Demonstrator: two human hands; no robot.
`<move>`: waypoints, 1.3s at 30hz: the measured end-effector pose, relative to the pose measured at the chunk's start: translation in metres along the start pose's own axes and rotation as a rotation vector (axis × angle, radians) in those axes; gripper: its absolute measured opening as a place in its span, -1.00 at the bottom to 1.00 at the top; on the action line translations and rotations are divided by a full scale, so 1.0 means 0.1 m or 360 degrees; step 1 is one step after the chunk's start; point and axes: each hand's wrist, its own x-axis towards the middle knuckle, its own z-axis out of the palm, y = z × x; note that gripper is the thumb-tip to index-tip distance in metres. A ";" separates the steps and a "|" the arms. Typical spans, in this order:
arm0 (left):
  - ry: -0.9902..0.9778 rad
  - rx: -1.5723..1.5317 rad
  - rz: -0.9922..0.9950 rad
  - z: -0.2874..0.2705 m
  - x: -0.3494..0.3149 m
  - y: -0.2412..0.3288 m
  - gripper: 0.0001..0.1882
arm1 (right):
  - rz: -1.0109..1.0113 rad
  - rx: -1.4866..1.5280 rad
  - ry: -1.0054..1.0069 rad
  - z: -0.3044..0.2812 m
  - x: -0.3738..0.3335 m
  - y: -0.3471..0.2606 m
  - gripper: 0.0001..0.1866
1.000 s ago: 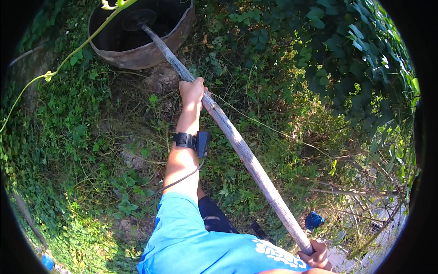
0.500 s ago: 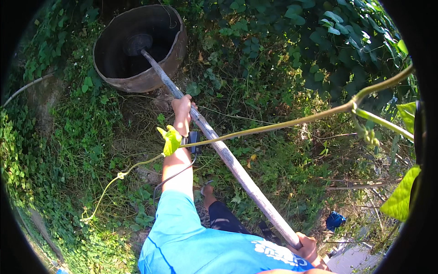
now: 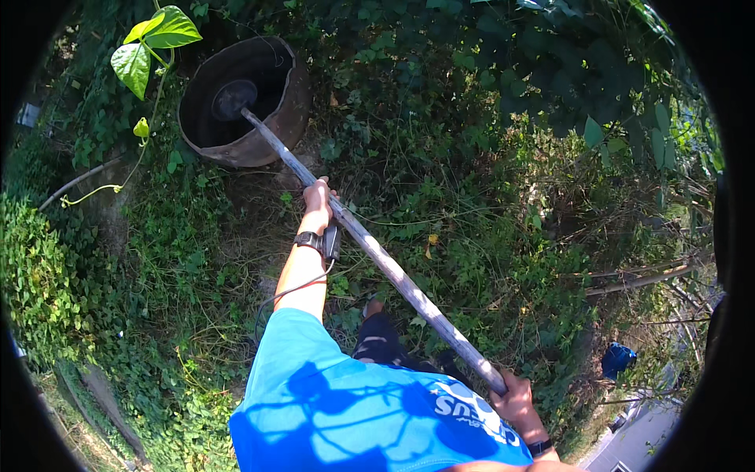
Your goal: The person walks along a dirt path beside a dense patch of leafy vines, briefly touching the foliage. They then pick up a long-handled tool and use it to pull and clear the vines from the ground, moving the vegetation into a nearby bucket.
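Inside of the rusty-brown container [image 3: 275, 141] is deep in shadow; join between pole [image 3: 401, 282] and dark disc [image 3: 233, 100] unclear. Blue shirt [image 3: 346, 413] bears white lettering. Pole: weathered grey wood, slanting out over the rim. Left hand [image 3: 318, 197] grips its upper part; right hand [image 3: 515, 397], its near end.

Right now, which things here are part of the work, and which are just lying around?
Part of the work:
- long wooden pole, gripped by the left hand and right hand
- big round tub, its rim crossed by the pole
- dark disc at the pole's far end; whether joined, I can't tell

Just around:
- blue object, kind unclear
- dry branch
- leafy vine
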 end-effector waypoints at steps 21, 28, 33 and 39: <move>-0.0835 0.0609 -0.0483 0.18 -5.00 -4.29 -0.85 | 0.1319 -0.0436 0.0699 1.51 -5.31 3.76 -0.56; -0.1115 0.1145 -0.0998 -0.12 -6.46 -5.99 -0.89 | 0.1797 -0.0624 0.0875 1.90 -7.63 3.34 -0.79; -0.1335 0.1491 -0.1235 -0.52 -7.41 -6.84 -0.92 | 0.2228 -0.0628 0.0812 2.22 -8.88 2.38 -0.80; -0.1558 0.1921 -0.1477 -0.91 -8.24 -7.42 -0.75 | 0.2668 -0.0498 0.0674 2.72 -9.54 0.80 -0.87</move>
